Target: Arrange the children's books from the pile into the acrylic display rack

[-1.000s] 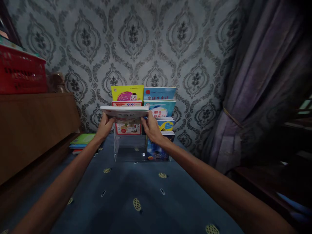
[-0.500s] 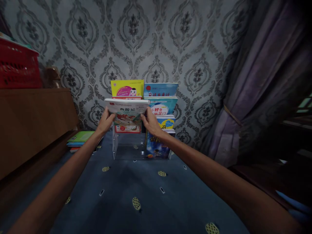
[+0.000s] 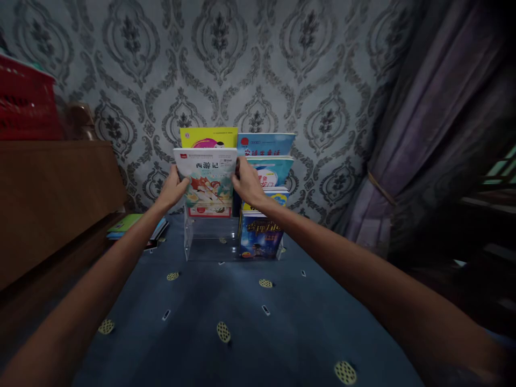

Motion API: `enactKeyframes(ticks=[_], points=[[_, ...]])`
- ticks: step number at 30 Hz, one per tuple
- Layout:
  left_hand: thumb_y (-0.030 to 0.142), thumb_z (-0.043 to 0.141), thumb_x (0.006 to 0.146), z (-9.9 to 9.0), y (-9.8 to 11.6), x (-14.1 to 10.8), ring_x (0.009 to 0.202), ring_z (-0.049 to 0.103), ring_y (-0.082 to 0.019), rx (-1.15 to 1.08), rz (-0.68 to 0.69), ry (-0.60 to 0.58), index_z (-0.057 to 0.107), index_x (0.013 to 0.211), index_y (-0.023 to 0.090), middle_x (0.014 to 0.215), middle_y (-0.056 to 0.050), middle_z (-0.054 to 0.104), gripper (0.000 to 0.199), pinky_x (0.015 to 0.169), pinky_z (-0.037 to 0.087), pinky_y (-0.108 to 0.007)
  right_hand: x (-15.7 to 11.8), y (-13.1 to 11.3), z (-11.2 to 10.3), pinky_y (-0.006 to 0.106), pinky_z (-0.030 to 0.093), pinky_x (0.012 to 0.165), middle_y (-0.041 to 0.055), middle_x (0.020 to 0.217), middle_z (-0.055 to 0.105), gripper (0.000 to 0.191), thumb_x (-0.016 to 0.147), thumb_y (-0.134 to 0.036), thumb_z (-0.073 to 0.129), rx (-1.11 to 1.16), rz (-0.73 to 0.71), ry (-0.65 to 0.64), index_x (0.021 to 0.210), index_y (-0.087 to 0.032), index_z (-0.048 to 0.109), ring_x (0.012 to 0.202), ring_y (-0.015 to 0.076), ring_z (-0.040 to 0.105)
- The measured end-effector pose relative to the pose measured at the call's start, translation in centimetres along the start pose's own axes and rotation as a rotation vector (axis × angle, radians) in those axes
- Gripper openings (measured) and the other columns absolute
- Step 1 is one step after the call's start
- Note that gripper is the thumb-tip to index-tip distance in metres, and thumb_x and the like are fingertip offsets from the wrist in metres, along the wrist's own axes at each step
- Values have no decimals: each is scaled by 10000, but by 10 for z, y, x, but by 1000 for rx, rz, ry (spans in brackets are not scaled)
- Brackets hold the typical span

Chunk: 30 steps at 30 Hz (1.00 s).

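Note:
Between my two hands is a white-topped picture book (image 3: 209,177), its front cover facing me. My left hand (image 3: 174,188) is closed on its left edge, thumb in front. My right hand (image 3: 248,181) pinches the right edge. The book stands nearly upright at the left column of a clear, tiered acrylic book rack (image 3: 187,236). Behind it show a yellow book (image 3: 207,137) and, below its lower edge, the red-edged bottom of another book (image 3: 209,212). The right column holds a light-blue book (image 3: 266,142), a teal book (image 3: 278,169) and a dark-blue book (image 3: 260,236), among others.
A stack of books (image 3: 124,224) lies to the left on the dark-blue patterned cloth (image 3: 193,333). Beside it is a wooden cabinet (image 3: 56,193) with a red basket (image 3: 26,102) on top. Patterned wallpaper rises behind the rack, and a tied curtain (image 3: 382,177) hangs right.
The book in my hands has tipped from leaning back to nearly upright, so more of its cover shows. It now hides the red book's top behind it. The view has shifted slightly.

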<state>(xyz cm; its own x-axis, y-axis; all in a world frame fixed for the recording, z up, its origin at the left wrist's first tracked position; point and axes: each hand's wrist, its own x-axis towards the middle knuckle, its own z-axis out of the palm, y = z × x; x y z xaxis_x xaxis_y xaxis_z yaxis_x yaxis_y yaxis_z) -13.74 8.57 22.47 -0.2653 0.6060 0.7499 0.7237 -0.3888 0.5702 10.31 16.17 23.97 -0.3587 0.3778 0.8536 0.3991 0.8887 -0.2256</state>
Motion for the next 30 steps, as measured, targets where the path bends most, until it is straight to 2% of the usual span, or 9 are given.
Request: enactKeyframes(ticks=[2,5,8,11,14,18,22,26,30], points=[[249,587,793,-1,5,2,906,655,-274,154,35,-8,517,1175,147,916,-67,629,401,882,545,-439,2,-2,-1,541,515,885,148,1129,632,485,826,-152,441,-30,-6,15,1306,-185,386,983,311,615],[210,559,781,-2,14,4,1073,654,-315,273,99,-12,388,1387,128,1181,-146,635,634,993,495,-472,3,-5,-1,574,512,918,157,1215,621,632,850,-156,441,-72,-22,36,1456,-199,264,1057,332,611],[202,549,775,-3,21,4,1275,568,-343,303,160,-4,226,1519,132,1479,-204,476,814,1073,446,-457,3,-8,-1,577,502,963,160,1315,581,693,879,-158,426,-121,-36,35,1528,-220,190,1138,342,586],[206,557,779,-6,25,2,1368,494,-343,282,224,-2,171,1558,150,1601,-188,334,872,1107,423,-436,5,-9,-1,558,495,997,154,1347,555,691,900,-158,419,-165,-58,21,1546,-236,186,1174,339,563],[189,580,756,-8,25,2,1341,521,-337,228,242,5,197,1566,185,1560,-147,418,896,1116,418,-432,9,-9,-2,575,493,999,158,1310,536,657,912,-176,435,-170,-74,21,1532,-231,224,1167,346,559],[175,609,736,-8,23,6,1138,637,-373,167,203,7,201,1580,201,1355,-131,607,937,1056,450,-506,14,-8,-3,599,503,946,162,1228,488,564,903,-184,473,-144,-4,25,1455,-213,362,1075,352,591],[146,618,725,-5,20,7,1077,656,-396,211,190,-22,235,1570,218,1368,-144,590,931,1032,449,-542,16,-7,-8,590,507,906,156,1190,472,458,899,-169,468,-147,57,-11,1356,-194,472,1048,351,589],[141,591,749,-3,18,3,1151,626,-410,305,165,-55,243,1553,159,1285,-169,621,876,1049,434,-542,15,-6,-11,566,503,933,147,1161,491,418,890,-142,465,-146,21,-20,1301,-182,530,1054,326,572],[147,574,775,-1,16,1,1209,590,-407,358,162,-70,215,1556,134,1321,-191,587,859,1062,423,-558,11,-11,-12,581,490,952,156,1151,492,428,884,-122,460,-159,38,-43,1301,-160,550,1071,337,567]])
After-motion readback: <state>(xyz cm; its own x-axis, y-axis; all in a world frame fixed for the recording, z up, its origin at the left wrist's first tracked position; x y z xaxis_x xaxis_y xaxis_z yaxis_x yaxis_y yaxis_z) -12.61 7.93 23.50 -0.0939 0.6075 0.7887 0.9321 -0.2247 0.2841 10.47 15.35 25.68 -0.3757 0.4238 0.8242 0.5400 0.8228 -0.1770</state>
